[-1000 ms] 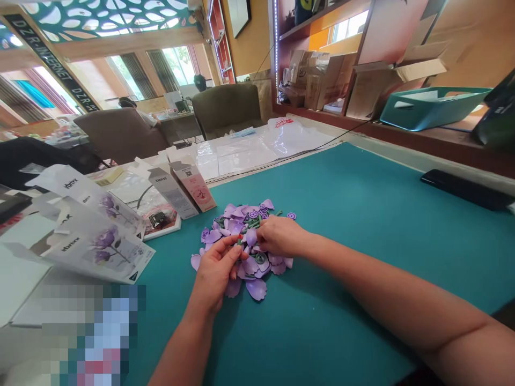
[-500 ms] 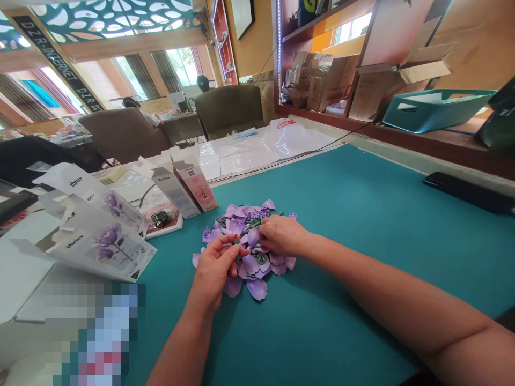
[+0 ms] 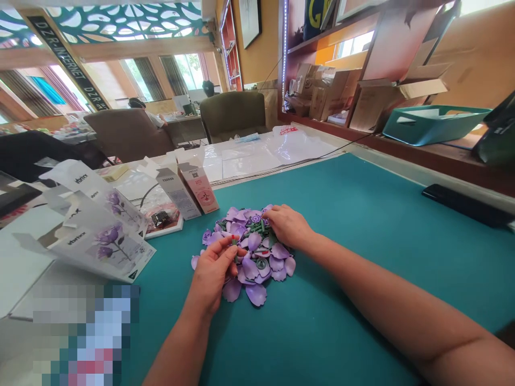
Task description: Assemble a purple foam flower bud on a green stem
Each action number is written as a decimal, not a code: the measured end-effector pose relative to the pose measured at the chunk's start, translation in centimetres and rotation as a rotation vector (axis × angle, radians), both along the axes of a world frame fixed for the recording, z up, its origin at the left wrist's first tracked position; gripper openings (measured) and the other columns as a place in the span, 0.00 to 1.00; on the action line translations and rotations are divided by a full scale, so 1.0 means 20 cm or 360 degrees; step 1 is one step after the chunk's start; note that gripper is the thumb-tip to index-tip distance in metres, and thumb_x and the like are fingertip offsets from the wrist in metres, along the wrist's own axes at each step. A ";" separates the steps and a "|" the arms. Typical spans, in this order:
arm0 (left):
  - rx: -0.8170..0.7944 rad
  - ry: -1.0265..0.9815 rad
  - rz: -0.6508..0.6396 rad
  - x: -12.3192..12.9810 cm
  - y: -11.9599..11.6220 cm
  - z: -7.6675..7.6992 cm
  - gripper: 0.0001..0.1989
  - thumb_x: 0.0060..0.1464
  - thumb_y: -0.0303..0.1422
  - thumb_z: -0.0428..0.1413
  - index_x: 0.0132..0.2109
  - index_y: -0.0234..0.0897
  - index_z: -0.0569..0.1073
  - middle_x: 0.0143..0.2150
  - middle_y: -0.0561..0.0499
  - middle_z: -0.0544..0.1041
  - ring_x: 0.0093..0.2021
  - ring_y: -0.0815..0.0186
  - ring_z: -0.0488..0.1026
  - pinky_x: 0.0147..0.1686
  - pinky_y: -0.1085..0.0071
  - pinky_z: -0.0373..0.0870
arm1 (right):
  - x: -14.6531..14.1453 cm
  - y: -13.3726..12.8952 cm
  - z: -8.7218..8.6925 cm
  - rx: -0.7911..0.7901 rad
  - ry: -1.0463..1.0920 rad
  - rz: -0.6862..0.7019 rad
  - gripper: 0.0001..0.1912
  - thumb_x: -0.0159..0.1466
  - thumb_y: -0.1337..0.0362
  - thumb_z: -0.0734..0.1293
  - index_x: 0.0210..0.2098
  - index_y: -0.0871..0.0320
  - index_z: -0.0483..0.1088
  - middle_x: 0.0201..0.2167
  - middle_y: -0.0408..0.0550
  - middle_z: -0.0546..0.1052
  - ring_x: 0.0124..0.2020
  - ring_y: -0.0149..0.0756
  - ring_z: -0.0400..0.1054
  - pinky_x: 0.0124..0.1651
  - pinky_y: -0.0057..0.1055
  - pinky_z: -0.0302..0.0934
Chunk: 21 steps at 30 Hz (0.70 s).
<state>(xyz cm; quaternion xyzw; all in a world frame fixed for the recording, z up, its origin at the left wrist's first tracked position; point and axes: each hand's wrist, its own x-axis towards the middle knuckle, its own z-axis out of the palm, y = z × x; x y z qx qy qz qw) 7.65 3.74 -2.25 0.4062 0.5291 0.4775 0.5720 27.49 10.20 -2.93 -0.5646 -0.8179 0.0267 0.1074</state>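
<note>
A heap of purple plastic petals [image 3: 256,295], mixed with small green parts [image 3: 261,228] and purple wheel-like pieces [image 3: 256,219], lies on the green mat. At the heap's left side my left hand [image 3: 215,271] pinches a small green piece [image 3: 234,242] with a red end between thumb and fingers. My right hand [image 3: 290,226] reaches over the heap's upper right, its fingers bent down against the purple and green pieces. Whatever lies between its fingertips is too small and partly hidden to name.
Opened white boxes printed with purple roses [image 3: 108,249] stand at the left. Behind them are two narrow cartons [image 3: 199,187] and a tray with a small black item [image 3: 161,218]. A long black object [image 3: 466,203] lies on the mat's right, below a shelf with a teal basket [image 3: 434,126].
My right hand has shifted up and slightly right over the heap, uncovering petals and a red-marked piece beneath. My left hand keeps its pinch, almost still. The view has tilted slightly.
</note>
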 end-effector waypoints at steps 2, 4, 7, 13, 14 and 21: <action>0.0002 0.0000 -0.0007 0.00 0.00 0.00 0.26 0.40 0.40 0.66 0.46 0.32 0.73 0.31 0.50 0.80 0.17 0.77 0.63 0.17 0.79 0.56 | 0.03 0.03 -0.01 0.0012 0.0007 -0.0030 0.19 0.71 0.68 0.53 0.52 0.58 0.71 0.48 0.55 0.75 0.48 0.44 0.66 0.46 0.34 0.58; 0.0007 -0.0001 -0.0011 0.00 -0.01 0.00 0.25 0.41 0.39 0.65 0.46 0.32 0.73 0.30 0.51 0.80 0.17 0.77 0.63 0.18 0.78 0.58 | 0.03 0.05 -0.03 0.0014 0.0017 -0.0019 0.18 0.71 0.65 0.54 0.53 0.58 0.71 0.48 0.55 0.76 0.47 0.44 0.66 0.49 0.35 0.57; 0.0008 0.0002 -0.0002 0.01 -0.01 -0.01 0.23 0.41 0.39 0.65 0.45 0.33 0.73 0.30 0.51 0.80 0.17 0.77 0.64 0.20 0.78 0.61 | 0.02 0.05 -0.05 -0.0003 0.0038 0.0066 0.18 0.72 0.59 0.56 0.55 0.56 0.70 0.48 0.54 0.76 0.47 0.42 0.67 0.51 0.35 0.55; 0.0020 -0.0002 0.0004 0.02 -0.01 -0.01 0.22 0.41 0.39 0.65 0.43 0.34 0.73 0.29 0.52 0.79 0.17 0.76 0.65 0.20 0.77 0.63 | -0.04 0.04 -0.08 -0.0052 0.0133 0.0176 0.13 0.68 0.60 0.63 0.47 0.58 0.73 0.44 0.54 0.77 0.46 0.41 0.67 0.50 0.34 0.55; 0.0019 -0.0008 0.0006 0.02 -0.01 -0.01 0.22 0.41 0.39 0.65 0.43 0.34 0.73 0.29 0.52 0.79 0.17 0.75 0.65 0.20 0.76 0.63 | -0.04 0.04 -0.08 -0.0049 0.0167 0.0169 0.11 0.67 0.62 0.63 0.46 0.58 0.74 0.43 0.54 0.77 0.46 0.41 0.67 0.50 0.34 0.55; 0.0016 -0.0069 0.0028 0.02 -0.01 0.00 0.21 0.39 0.39 0.66 0.39 0.35 0.72 0.30 0.52 0.79 0.20 0.74 0.68 0.20 0.76 0.62 | -0.05 0.01 -0.04 -0.0051 0.0580 0.0027 0.18 0.65 0.72 0.61 0.54 0.57 0.66 0.42 0.48 0.78 0.42 0.35 0.69 0.44 0.31 0.60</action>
